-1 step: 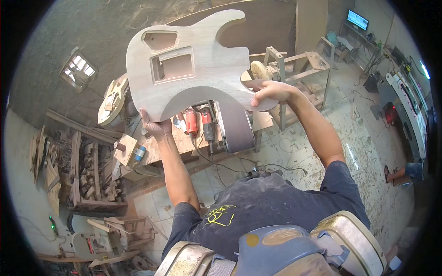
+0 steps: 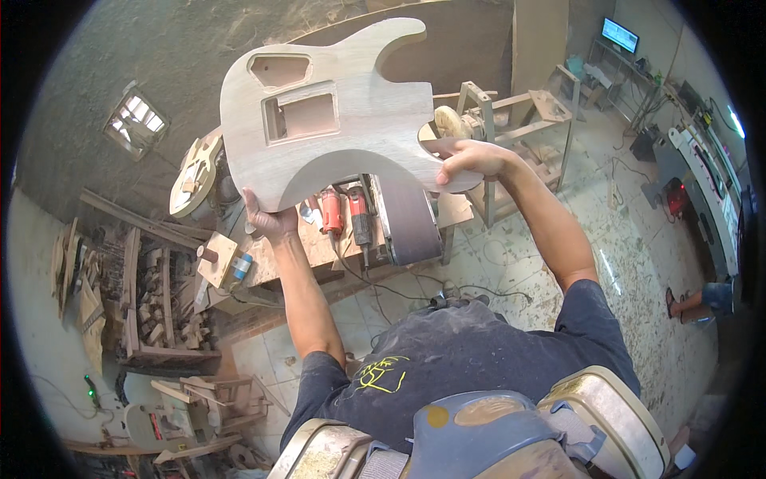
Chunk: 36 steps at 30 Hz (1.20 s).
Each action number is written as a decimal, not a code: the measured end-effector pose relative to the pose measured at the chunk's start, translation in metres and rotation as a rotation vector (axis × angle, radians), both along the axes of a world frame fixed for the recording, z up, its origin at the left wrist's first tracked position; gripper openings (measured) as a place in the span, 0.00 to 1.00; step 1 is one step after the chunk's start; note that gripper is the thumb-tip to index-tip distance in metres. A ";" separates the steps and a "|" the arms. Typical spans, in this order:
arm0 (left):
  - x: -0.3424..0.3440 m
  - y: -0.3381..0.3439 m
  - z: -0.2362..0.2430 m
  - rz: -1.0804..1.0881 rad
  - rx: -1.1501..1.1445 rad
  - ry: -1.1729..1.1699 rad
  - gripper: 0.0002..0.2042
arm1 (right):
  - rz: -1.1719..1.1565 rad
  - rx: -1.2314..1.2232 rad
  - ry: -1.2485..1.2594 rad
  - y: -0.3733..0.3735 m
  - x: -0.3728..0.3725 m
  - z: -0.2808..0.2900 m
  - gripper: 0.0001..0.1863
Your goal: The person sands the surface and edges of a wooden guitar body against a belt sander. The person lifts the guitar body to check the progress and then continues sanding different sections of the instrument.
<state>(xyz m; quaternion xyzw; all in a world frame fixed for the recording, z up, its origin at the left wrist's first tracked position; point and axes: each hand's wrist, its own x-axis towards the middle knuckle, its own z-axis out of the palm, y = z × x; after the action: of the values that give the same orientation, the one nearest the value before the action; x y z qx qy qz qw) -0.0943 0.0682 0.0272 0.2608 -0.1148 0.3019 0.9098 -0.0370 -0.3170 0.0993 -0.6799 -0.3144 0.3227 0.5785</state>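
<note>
A pale wooden guitar body [image 2: 271,172] with two routed cavities is held up in both hands. My left hand [image 2: 267,215] grips its lower left edge from beneath. My right hand [image 2: 467,164] holds the curved right end, thumb on its face. Just past the raised piece, a belt sander [image 2: 411,231] with a dark belt stands on a wooden workbench [image 2: 263,267], beside two red-and-black power tools [image 2: 359,219].
Another guitar body [image 2: 195,176] lies at the left. Wooden frames [image 2: 542,112] stand at the right. Scrap wood [image 2: 159,311] fills a bin. Cables cross the tiled floor [image 2: 511,271]. Another person's foot [image 2: 678,307] shows at far right. A monitor [image 2: 620,34] is at upper right.
</note>
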 end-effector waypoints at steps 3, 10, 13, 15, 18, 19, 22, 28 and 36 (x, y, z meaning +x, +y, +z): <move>-0.002 0.003 -0.001 -0.011 0.000 0.017 0.29 | 0.050 0.017 0.053 -0.002 -0.005 0.009 0.39; -0.006 0.012 -0.007 -0.074 0.037 0.052 0.29 | 0.075 -0.054 0.165 -0.017 0.003 0.005 0.33; -0.005 0.021 -0.013 -0.080 0.049 0.093 0.29 | 0.090 -0.004 0.168 -0.021 0.006 -0.004 0.35; -0.005 0.031 -0.014 -0.131 0.153 0.119 0.27 | 0.077 -0.024 0.173 -0.026 0.004 -0.002 0.37; -0.002 0.031 -0.003 -0.107 0.254 0.263 0.26 | 0.031 -0.036 0.164 -0.036 0.006 -0.015 0.42; -0.003 0.026 0.003 -0.108 0.251 0.262 0.26 | 0.006 -0.027 0.151 -0.039 0.008 -0.020 0.45; -0.007 0.014 0.014 -0.089 0.401 0.270 0.30 | -0.052 -0.149 0.069 -0.041 0.001 -0.007 0.47; -0.004 0.007 0.021 -0.011 0.437 0.236 0.31 | -0.078 -0.228 -0.030 -0.042 0.006 0.004 0.44; -0.001 0.022 0.018 -0.074 0.408 0.211 0.31 | -0.087 -0.206 -0.136 -0.035 0.011 0.009 0.34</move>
<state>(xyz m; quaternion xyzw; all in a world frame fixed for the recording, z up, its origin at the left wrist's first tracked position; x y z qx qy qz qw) -0.0954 0.0899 0.0452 0.4652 -0.0871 0.2099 0.8555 -0.0258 -0.3519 0.1084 -0.7690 -0.2882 0.2811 0.4966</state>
